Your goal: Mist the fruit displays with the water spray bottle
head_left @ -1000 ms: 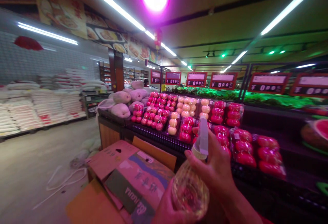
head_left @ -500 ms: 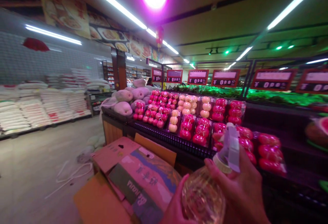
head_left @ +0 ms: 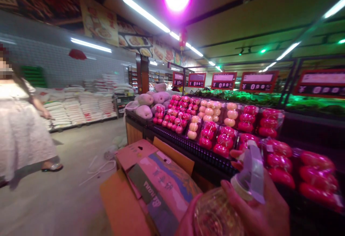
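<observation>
My right hand (head_left: 265, 212) is wrapped round the neck of a clear spray bottle (head_left: 219, 214) with a pale trigger head (head_left: 253, 173); a fingertip lies at the trigger's front. My left hand (head_left: 188, 219) supports the round bottle from below at the bottom edge, with only its thumb side showing. The bottle's nozzle points toward packs of red apples (head_left: 223, 140) on the dark display stand (head_left: 188, 146) just ahead.
Open cardboard boxes (head_left: 159, 189) stand on the floor between me and the stand. Farther along are pale fruit packs (head_left: 208, 112) and bagged produce (head_left: 144, 112). Stacked white sacks (head_left: 81, 106) line the far wall. A person in a white dress (head_left: 20, 128) stands at the left.
The view has swung left and the bottle has dropped lower and to the right in view. A person in white has come into sight at the left edge.
</observation>
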Demonstrator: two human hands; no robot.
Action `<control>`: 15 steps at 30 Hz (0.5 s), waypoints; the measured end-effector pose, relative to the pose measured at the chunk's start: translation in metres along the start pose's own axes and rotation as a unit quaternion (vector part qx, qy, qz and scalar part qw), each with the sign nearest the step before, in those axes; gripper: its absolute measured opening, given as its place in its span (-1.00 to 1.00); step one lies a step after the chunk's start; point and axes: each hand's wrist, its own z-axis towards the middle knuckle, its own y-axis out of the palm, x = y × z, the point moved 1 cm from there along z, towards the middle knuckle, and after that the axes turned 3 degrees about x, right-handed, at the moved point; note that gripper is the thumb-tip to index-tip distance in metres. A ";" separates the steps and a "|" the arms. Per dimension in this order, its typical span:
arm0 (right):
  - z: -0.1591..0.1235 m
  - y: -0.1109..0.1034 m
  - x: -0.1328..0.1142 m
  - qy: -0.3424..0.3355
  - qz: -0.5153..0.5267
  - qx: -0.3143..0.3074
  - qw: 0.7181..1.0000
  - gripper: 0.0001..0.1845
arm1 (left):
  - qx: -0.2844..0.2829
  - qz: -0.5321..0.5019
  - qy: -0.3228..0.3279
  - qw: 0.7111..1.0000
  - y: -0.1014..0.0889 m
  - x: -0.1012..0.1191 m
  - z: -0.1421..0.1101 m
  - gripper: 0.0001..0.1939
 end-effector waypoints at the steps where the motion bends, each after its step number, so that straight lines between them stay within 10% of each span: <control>1: -0.001 0.000 0.004 -0.002 0.000 -0.004 1.000 -0.25 | -0.018 -0.008 -0.002 1.000 0.000 0.003 -0.002 -0.22; 15: -0.008 0.026 -0.001 -0.067 -0.014 -0.015 0.998 -0.23 | -0.009 0.132 -0.007 0.991 -0.050 0.005 0.005 0.05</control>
